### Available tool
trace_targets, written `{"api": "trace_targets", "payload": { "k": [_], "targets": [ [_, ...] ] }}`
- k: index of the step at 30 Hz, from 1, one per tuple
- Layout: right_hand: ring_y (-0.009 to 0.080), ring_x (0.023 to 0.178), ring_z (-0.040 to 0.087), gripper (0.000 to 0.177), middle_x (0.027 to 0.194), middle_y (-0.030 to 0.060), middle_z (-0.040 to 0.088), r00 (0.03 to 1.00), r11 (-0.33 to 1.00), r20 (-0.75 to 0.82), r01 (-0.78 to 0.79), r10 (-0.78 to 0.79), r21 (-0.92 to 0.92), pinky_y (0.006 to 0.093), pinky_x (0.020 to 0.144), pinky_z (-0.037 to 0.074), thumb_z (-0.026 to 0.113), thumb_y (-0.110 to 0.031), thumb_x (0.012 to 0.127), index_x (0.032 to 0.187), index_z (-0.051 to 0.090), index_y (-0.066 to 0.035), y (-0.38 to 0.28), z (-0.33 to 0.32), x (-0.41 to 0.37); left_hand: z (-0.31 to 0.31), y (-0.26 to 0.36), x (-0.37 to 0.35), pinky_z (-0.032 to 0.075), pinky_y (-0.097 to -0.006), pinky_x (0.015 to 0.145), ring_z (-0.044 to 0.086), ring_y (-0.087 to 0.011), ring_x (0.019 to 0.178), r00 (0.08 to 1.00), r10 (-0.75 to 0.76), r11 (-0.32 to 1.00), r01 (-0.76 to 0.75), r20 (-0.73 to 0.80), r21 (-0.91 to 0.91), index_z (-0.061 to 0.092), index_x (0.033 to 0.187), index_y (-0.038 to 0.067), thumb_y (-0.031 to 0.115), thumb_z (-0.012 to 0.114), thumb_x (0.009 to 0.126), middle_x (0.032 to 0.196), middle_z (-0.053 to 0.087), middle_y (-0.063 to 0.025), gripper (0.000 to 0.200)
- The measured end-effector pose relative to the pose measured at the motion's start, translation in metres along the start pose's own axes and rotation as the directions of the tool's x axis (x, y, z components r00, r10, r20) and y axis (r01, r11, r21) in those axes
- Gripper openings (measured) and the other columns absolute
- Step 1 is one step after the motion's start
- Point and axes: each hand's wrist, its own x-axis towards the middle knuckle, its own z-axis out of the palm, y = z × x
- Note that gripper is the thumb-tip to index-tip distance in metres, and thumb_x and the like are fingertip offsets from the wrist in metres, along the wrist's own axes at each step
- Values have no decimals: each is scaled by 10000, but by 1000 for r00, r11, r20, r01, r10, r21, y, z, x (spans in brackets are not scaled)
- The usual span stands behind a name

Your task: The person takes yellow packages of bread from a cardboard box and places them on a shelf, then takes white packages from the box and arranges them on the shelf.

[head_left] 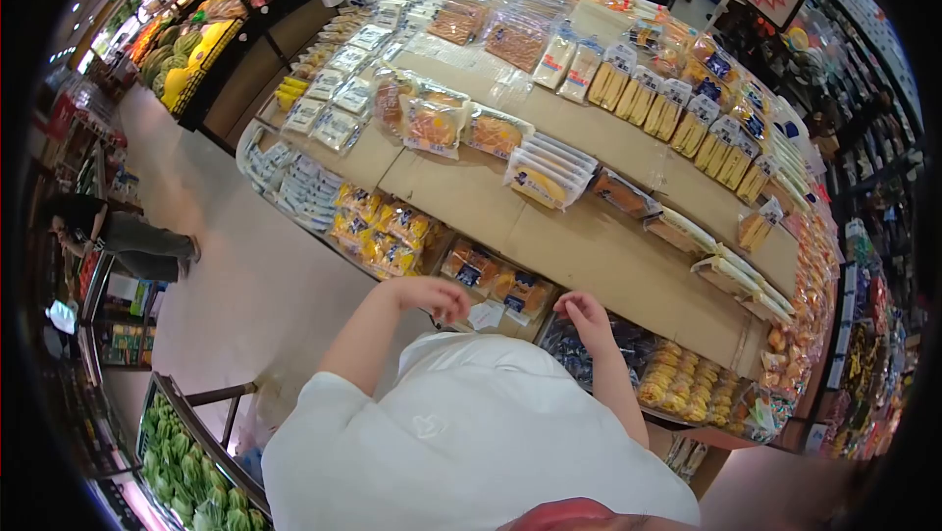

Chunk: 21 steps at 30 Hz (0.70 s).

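My left hand [432,297] hovers over the near edge of a display table, fingers loosely bent and slightly apart, with nothing seen in it. Just beyond it are packs of brown bread [494,276] in a box and a white paper slip [485,315]. My right hand [587,320] is raised at the same edge, its fingers loosely curled and holding nothing visible. Dark-wrapped packs [564,343] lie beside and below it. Yellow-wrapped packs [383,232] sit to the left of my left hand.
The big table [471,192] carries a row of packaged breads [548,173], long yellow packs [643,94] and round yellow pastries [687,374]. A person [118,237] stands at the left. A rack of green vegetables [186,462] is at lower left, fruit [196,50] at upper left.
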Motion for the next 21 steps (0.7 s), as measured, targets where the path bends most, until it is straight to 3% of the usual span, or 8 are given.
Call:
{"api": "trace_targets", "payload": {
  "k": [3,6,9,12,14,18,20,21],
  "targets": [
    [134,937,602,168,978,52,640,974,992,227,-29,0,124,287,851,480,526,-90,966,1114,569,-22,0,10,-24,30,-60,-25,496,-315,773,606,-139,934,893,-447,888,449,-43,98,622,1124,137,379,546,887,937,651,-34,347],
    [140,971,595,220,999,56,635,889,993,459,-66,14,96,294,885,469,539,-75,957,1169,560,-22,-13,28,-31,61,-121,-28,497,-327,850,573,-191,1069,643,-704,674,739,-302,3,604,1217,161,410,525,872,1170,609,-93,433],
    [136,972,588,277,999,49,628,767,999,642,-47,18,28,293,895,462,559,-90,950,1219,542,-28,-21,50,-29,93,-153,-24,475,-390,910,571,-233,1106,526,-717,625,776,-457,-88,535,1337,172,485,506,869,1266,584,-145,564],
    [134,982,582,305,1023,48,626,669,993,739,10,78,-114,293,901,458,569,-115,949,1243,535,-40,-29,72,-27,105,-232,-13,426,-411,972,560,-263,1138,695,-593,760,650,-407,1,494,1377,157,495,500,864,1374,514,-136,614],
    [137,1006,580,334,1060,53,628,633,965,765,109,117,-238,292,905,457,583,-143,947,1264,530,-50,-39,86,-33,116,-233,-20,402,-403,999,558,-264,1144,671,-614,776,610,-416,-162,532,1340,135,484,512,861,1351,533,-133,592],
    [151,1033,580,344,1098,62,634,682,948,702,41,203,-314,307,917,456,559,-226,963,1265,540,-62,-18,98,-57,110,-280,-24,398,-400,1002,559,-247,1144,636,-643,765,507,-426,-398,588,1280,115,459,533,854,1274,594,-128,550],
    [171,1052,581,348,1130,77,635,765,937,590,-47,257,-346,320,927,455,545,-261,967,1256,548,-68,3,99,-72,108,-288,-27,395,-396,1009,547,-242,1162,643,-705,679,493,-298,-543,589,1281,131,459,537,857,1285,587,-123,538],
    [184,1062,583,354,1140,89,635,801,926,548,-20,240,-377,327,932,454,541,-275,966,1256,549,-71,17,97,-78,103,-290,-26,393,-394,1012,541,-239,1172,641,-731,626,495,-234,-602,590,1281,140,459,539,859,1290,583,-120,531]
  ]
}}
